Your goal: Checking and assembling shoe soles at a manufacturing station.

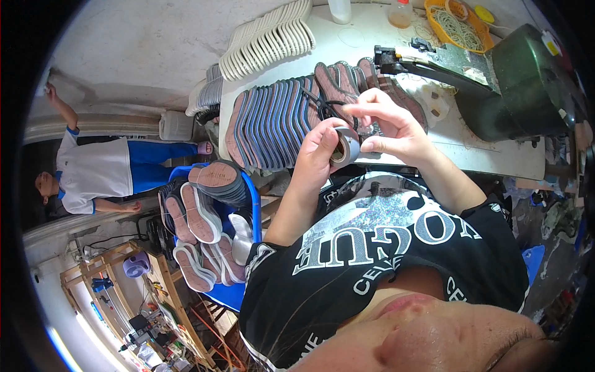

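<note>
My left hand [320, 149] is closed around a grey roll of tape [347, 149], its round core facing up and left. Just to the right, my right hand [396, 129] has thumb and fingers spread apart, with the thumb close to the roll's edge. Black scissors [323, 105] lie on the shoe soles beyond the roll, near the tips of my right fingers. A long row of pinkish-brown soles with grey-blue edges [266, 127] stands packed on the table to the left of my hands. More brown soles [334, 77] lie behind the scissors.
A dark green machine [517, 87] stands on the white table [365, 40] at right. White soles [266, 40] are stacked far left; an orange basket of cords [458, 28] sits far right. A blue crate [254, 204] holding soles is at my left. A person [99, 167] stands beyond it.
</note>
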A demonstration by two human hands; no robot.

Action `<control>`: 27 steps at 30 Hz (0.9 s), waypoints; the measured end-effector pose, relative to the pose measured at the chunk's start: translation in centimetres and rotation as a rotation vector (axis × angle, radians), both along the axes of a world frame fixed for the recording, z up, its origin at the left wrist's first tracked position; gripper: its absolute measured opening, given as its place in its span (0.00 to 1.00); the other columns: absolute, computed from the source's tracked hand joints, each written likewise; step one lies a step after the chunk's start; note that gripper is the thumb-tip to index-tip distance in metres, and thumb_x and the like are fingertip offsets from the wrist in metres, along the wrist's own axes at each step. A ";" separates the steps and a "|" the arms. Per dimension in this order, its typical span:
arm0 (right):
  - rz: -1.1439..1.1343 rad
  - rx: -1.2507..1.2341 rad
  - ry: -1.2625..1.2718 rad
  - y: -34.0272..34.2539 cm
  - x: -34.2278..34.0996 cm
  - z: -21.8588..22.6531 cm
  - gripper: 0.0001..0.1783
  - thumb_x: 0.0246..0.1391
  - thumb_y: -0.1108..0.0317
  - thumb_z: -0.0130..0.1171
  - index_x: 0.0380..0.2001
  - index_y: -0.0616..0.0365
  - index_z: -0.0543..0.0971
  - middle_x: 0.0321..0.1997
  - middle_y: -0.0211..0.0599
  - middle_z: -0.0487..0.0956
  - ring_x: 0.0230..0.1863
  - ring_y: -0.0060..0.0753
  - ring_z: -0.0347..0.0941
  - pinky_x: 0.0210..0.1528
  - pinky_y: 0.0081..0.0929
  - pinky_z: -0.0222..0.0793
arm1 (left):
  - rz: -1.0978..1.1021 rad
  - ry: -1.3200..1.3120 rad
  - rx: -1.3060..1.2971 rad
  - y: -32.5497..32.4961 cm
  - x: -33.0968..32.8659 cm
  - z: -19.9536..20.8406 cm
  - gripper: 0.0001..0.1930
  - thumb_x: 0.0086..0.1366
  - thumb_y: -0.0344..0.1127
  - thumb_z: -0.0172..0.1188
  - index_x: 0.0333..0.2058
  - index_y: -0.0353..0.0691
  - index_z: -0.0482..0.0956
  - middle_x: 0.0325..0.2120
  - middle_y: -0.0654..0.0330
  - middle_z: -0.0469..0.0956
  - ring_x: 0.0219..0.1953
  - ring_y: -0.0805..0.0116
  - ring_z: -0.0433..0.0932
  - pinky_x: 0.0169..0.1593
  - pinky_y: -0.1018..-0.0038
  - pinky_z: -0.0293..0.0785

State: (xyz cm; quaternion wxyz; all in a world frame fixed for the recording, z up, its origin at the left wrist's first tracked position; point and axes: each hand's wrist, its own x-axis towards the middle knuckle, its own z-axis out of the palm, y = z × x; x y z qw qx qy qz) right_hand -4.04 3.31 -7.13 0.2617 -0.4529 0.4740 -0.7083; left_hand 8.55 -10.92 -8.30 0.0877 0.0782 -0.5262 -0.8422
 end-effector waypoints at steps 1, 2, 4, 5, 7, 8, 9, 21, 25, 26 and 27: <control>-0.003 -0.001 0.001 -0.1 0.0 -0.3 0.23 0.44 0.67 0.71 0.46 0.60 0.81 0.38 0.30 0.68 0.43 0.26 0.64 0.51 0.25 0.59 | -0.003 0.001 -0.001 0.3 -0.1 0.1 0.26 0.65 0.59 0.54 0.43 0.37 0.72 0.23 0.70 0.73 0.19 0.88 0.66 0.19 0.89 0.56; 0.036 -0.001 0.003 -0.4 -0.1 -0.8 0.22 0.44 0.67 0.71 0.45 0.58 0.82 0.38 0.30 0.69 0.44 0.26 0.64 0.52 0.25 0.60 | 0.022 -0.024 0.022 0.6 -0.2 0.3 0.26 0.66 0.58 0.53 0.44 0.37 0.72 0.24 0.69 0.73 0.20 0.88 0.66 0.19 0.89 0.57; 0.095 0.011 -0.049 -0.5 -0.1 -1.1 0.15 0.47 0.70 0.69 0.41 0.58 0.84 0.40 0.29 0.69 0.45 0.24 0.67 0.50 0.26 0.64 | 0.047 -0.050 0.042 0.6 -0.1 0.2 0.26 0.66 0.58 0.53 0.44 0.37 0.71 0.25 0.68 0.74 0.20 0.87 0.67 0.20 0.89 0.58; 0.095 0.008 -0.049 -0.4 -0.2 -1.2 0.15 0.47 0.70 0.69 0.41 0.58 0.84 0.40 0.29 0.69 0.45 0.24 0.67 0.50 0.26 0.64 | 0.023 -0.063 0.066 0.4 0.1 0.0 0.26 0.67 0.57 0.52 0.45 0.37 0.71 0.25 0.68 0.74 0.20 0.87 0.67 0.20 0.89 0.58; 0.137 0.024 -0.209 -0.4 -0.3 -1.7 0.12 0.48 0.72 0.68 0.37 0.60 0.83 0.40 0.30 0.68 0.44 0.24 0.67 0.50 0.26 0.64 | -0.003 -0.076 0.087 -0.1 0.2 -0.2 0.25 0.67 0.57 0.52 0.45 0.37 0.71 0.25 0.68 0.74 0.20 0.86 0.68 0.20 0.88 0.59; 0.137 0.022 -0.208 -0.4 -0.3 -1.6 0.12 0.48 0.72 0.68 0.37 0.60 0.83 0.40 0.30 0.68 0.44 0.24 0.67 0.50 0.26 0.64 | -0.056 -0.073 0.097 -0.4 0.3 -0.3 0.25 0.67 0.56 0.52 0.46 0.37 0.70 0.24 0.68 0.73 0.19 0.86 0.68 0.19 0.88 0.59; 0.118 0.051 -0.164 -0.3 -0.3 -1.4 0.08 0.50 0.71 0.66 0.35 0.60 0.82 0.40 0.30 0.68 0.45 0.25 0.66 0.50 0.26 0.63 | -0.109 -0.070 0.107 -0.6 0.2 -0.3 0.25 0.68 0.56 0.51 0.47 0.37 0.70 0.24 0.68 0.73 0.19 0.85 0.68 0.19 0.88 0.59; -0.173 0.093 0.313 -0.8 -0.3 -1.3 0.07 0.58 0.66 0.56 0.31 0.57 0.73 0.42 0.36 0.68 0.48 0.35 0.64 0.53 0.30 0.60 | 0.240 0.143 -0.965 -0.2 -0.7 0.4 0.26 0.51 0.32 0.72 0.47 0.37 0.71 0.39 0.64 0.70 0.42 0.74 0.73 0.46 0.78 0.68; -0.145 0.095 0.300 -0.8 0.2 -1.5 0.06 0.59 0.67 0.55 0.31 0.57 0.72 0.42 0.37 0.69 0.49 0.37 0.65 0.53 0.32 0.60 | 0.268 0.072 -0.856 -0.6 -0.6 -0.4 0.24 0.49 0.37 0.74 0.42 0.36 0.74 0.35 0.61 0.73 0.38 0.72 0.74 0.43 0.77 0.69; -0.145 0.094 0.301 -0.7 0.3 -1.5 0.06 0.59 0.67 0.55 0.31 0.57 0.72 0.42 0.37 0.69 0.49 0.37 0.65 0.53 0.32 0.60 | 0.294 0.043 -0.776 -0.6 -0.6 -0.6 0.25 0.46 0.41 0.75 0.39 0.36 0.74 0.31 0.59 0.74 0.33 0.69 0.74 0.39 0.76 0.70; -0.144 0.082 0.286 -0.7 0.4 -1.5 0.06 0.58 0.68 0.55 0.31 0.57 0.72 0.42 0.38 0.69 0.48 0.37 0.65 0.52 0.32 0.61 | 0.294 0.044 -0.776 -0.6 -0.7 -0.6 0.25 0.46 0.41 0.75 0.39 0.36 0.74 0.31 0.59 0.74 0.33 0.69 0.74 0.39 0.76 0.70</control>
